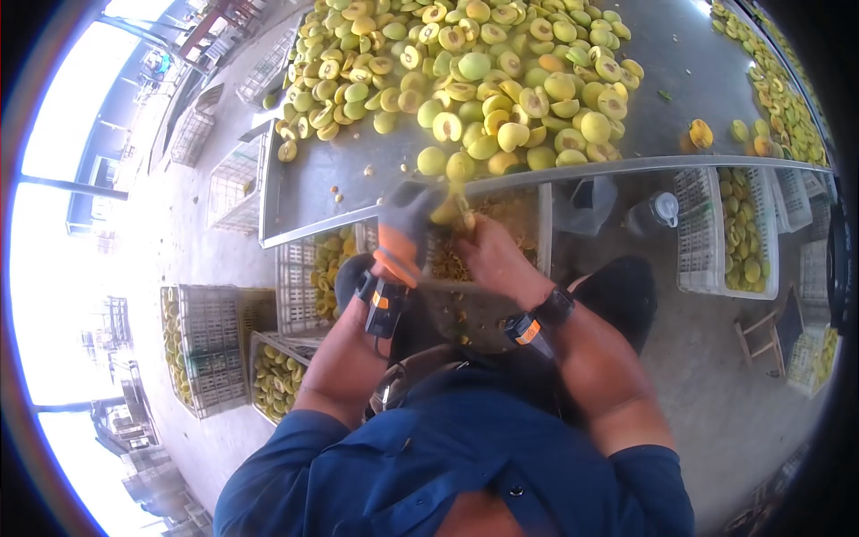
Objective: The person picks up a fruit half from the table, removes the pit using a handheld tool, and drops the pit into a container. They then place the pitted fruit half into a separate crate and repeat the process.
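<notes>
The halved stone fruit [488,85] is yellow-green, the cut faces cream with dark brown-centred hollows; one piece of fruit [701,133] at the right is deep orange-yellow. The desk [658,116] is slate grey with a paler silvery edge. The left hand [412,213] shows a grey work glove with a bright orange cuff, and the blurred fruit [455,208] beside it is yellow-green. The wrist devices [385,309] are black with orange patches, the watch [557,306] black. The shirt [429,438] is plain navy blue, the trousers [631,300] black. The slatted crates [698,233] are off-white in a grid pattern, the floor [707,385] grey, the bottle cap [665,208] white.
</notes>
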Demonstrator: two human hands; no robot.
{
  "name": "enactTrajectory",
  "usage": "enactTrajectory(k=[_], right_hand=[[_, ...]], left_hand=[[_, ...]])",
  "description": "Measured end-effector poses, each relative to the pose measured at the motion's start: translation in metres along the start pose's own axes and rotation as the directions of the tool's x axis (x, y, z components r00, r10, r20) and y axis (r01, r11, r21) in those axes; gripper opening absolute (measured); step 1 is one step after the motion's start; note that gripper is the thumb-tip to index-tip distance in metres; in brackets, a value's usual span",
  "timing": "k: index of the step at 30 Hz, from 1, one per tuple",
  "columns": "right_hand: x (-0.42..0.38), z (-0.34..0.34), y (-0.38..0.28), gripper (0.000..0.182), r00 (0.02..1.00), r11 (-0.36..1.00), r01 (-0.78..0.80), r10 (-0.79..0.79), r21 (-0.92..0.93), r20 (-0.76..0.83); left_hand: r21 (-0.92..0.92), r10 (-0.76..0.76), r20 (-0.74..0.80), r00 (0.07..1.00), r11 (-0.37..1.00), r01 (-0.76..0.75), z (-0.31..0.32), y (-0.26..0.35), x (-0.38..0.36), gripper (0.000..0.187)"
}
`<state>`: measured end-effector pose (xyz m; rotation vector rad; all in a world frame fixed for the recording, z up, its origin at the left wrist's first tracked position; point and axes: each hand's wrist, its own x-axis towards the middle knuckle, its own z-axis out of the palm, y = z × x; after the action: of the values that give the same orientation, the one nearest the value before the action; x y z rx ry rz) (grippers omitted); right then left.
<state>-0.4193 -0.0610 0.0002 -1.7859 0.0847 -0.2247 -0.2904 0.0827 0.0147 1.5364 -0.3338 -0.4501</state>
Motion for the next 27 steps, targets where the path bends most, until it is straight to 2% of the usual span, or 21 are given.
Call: enactTrajectory(k=[1, 3, 4, 5, 6, 7, 9, 10, 11, 12, 13, 16, 19, 22, 24, 25, 27], right_hand=[[0.000, -0.001, 0.001, 0.029, 0.999, 1.000, 0.014, -0.014, 0.005, 0.038], [0.001, 0.006, 0.005, 0.028, 0.998, 0.998, -0.052, 0.052, 0.023, 0.019], [0.001, 0.009, 0.005, 0.028, 0.996, 0.996, -0.085, 0.085, 0.033, 0.012], [0.000, 0.010, 0.005, 0.025, 0.999, 0.999, -0.034, 0.034, -0.004, 0.034], [0.000, 0.010, 0.005, 0.023, 0.998, 0.999, 0.018, -0.016, -0.040, 0.056], [0.000, 0.009, 0.005, 0.022, 0.995, 0.995, 0.070, -0.064, -0.075, 0.079], [-0.001, 0.020, 0.011, 0.021, 0.995, 0.994, 0.092, -0.094, 0.054, 0.037], [0.000, 0.023, 0.007, 0.021, 0.994, 0.987, 0.103, -0.105, 0.120, 0.016], [0.000, 0.016, 0.003, 0.020, 0.986, 0.968, -0.118, 0.088, 0.219, 0.143], [0.001, 0.000, -0.014, 0.020, 0.922, 0.896, -0.341, 0.260, 0.285, 0.285], [0.002, -0.009, -0.024, 0.019, 0.809, 0.774, -0.550, 0.401, 0.313, 0.431], [-0.002, -0.005, -0.029, 0.018, 0.849, 0.787, -0.505, 0.379, 0.355, 0.369], [-0.003, -0.006, -0.020, 0.018, 0.746, 0.611, -0.646, 0.381, 0.457, 0.546], [-0.002, -0.016, -0.037, 0.021, 0.653, 0.479, -0.742, 0.356, 0.469, 0.669], [-0.004, -0.016, -0.042, 0.022, 0.654, 0.461, -0.748, 0.389, 0.477, 0.649], [-0.005, -0.015, -0.043, 0.022, 0.651, 0.450, -0.753, 0.403, 0.480, 0.643], [-0.005, -0.016, -0.032, 0.021, 0.676, 0.552, -0.714, 0.384, 0.431, 0.629]], left_hand=[[-0.004, -0.018, -0.034, 0.999, 1.000, 0.018, 0.006, 0.005, -0.004, 0.026], [-0.007, -0.098, -0.135, 0.986, 0.995, 0.098, 0.017, 0.014, -0.013, 0.022], [0.218, 0.117, -0.145, 0.983, 0.972, -0.084, 0.020, 0.013, -0.016, 0.019], [0.431, 0.325, -0.108, 0.939, 0.867, -0.251, 0.023, 0.011, -0.018, 0.016], [0.573, 0.432, -0.059, 0.900, 0.753, -0.324, 0.025, 0.008, -0.016, 0.016], [0.697, 0.532, -0.009, 0.846, 0.610, -0.377, 0.026, 0.006, -0.015, 0.016], [0.836, 0.569, 0.028, 0.822, 0.437, -0.331, 0.022, -0.015, -0.004, 0.019], [0.743, 0.485, -0.041, 0.873, 0.599, -0.298, 0.018, -0.029, 0.002, 0.022], [0.627, 0.394, -0.109, 0.912, 0.740, -0.245, 0.014, -0.043, 0.009, 0.026], [0.728, 0.444, -0.034, 0.895, 0.625, -0.282, 0.016, -0.032, 0.005, 0.025], [0.809, 0.480, 0.049, 0.876, 0.495, -0.317, 0.019, -0.022, 0.001, 0.024], [0.706, 0.363, 0.016, 0.931, 0.655, -0.268, 0.029, -0.002, -0.012, 0.026], [0.758, 0.444, 0.197, 0.874, 0.497, -0.423, 0.019, -0.007, -0.008, 0.031], [0.694, 0.337, 0.183, 0.924, 0.621, -0.364, 0.007, -0.001, -0.009, 0.034], [0.693, 0.272, 0.138, 0.952, 0.661, -0.289, 0.002, 0.004, -0.010, 0.032], [0.715, 0.287, 0.134, 0.948, 0.635, -0.293, -0.003, 0.008, -0.013, 0.031], [0.774, 0.361, 0.156, 0.919, 0.533, -0.341, -0.011, 0.025, -0.019, 0.030]])
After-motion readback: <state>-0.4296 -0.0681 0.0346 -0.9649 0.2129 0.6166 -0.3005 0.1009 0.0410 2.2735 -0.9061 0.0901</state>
